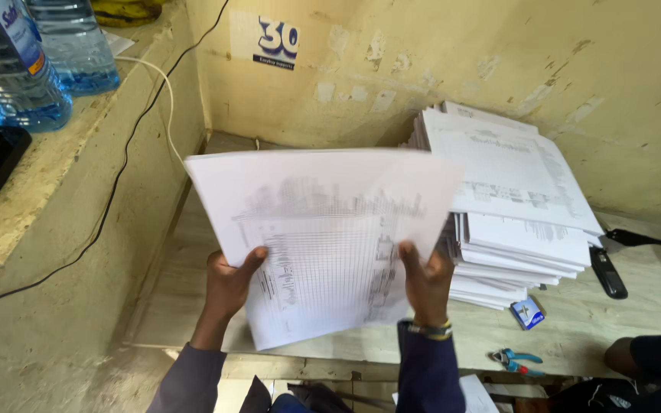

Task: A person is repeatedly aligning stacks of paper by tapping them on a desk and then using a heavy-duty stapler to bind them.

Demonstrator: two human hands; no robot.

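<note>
I see a thin sheaf of white printed paper sheets (323, 237) held up in the air above the pale worktop (575, 321), fanned slightly. My left hand (231, 283) pinches its lower left edge, thumb on the front; my right hand (426, 279) clamps the lower right edge the same way. The sheets look light, floppy and easily creased (I judge a grip at both side edges keeps them flat). Just behind, to the right, a tall stack of white printed sheets (514, 199) sits on the worktop against the yellowed wall (460, 61). Nearby lie a black stapler (608, 273), a small blue box (528, 313) and blue-handled pliers (516, 359).
</note>
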